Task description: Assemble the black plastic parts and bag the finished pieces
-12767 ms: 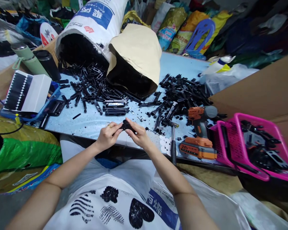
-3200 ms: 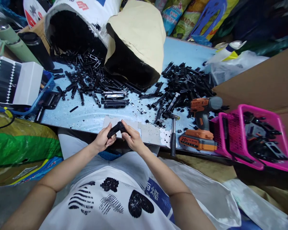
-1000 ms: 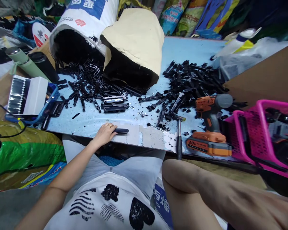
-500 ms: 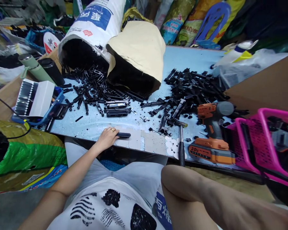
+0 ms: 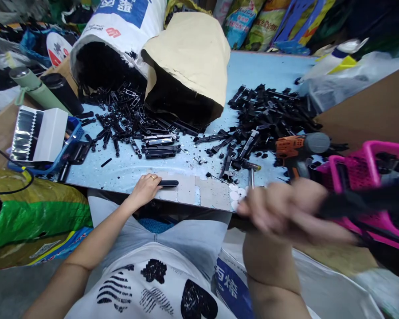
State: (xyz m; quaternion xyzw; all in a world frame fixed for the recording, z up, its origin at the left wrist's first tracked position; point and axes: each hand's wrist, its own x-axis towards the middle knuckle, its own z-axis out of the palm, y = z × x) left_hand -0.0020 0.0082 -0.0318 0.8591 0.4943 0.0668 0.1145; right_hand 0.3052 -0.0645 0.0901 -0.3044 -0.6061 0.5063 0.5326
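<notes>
At the table's front edge my left hand is closed over one end of a slim black bar, which lies on pieces of grey card. My right hand, blurred by motion, is up at the right above the table's front edge, its fingers wrapped round a long black object. The blur hides what kind of object it is. Partly behind the right hand are a hammer and an orange cordless drill.
Small black parts spill from a white sack and a beige bag. Another black heap lies right of them. A pink basket stands at the right, a blue basket at the left. An open white sack is below.
My right hand has come up from the lower right with the long black object, now covering part of the drill and hammer. The left hand stays on the bar; the view has shifted slightly.
</notes>
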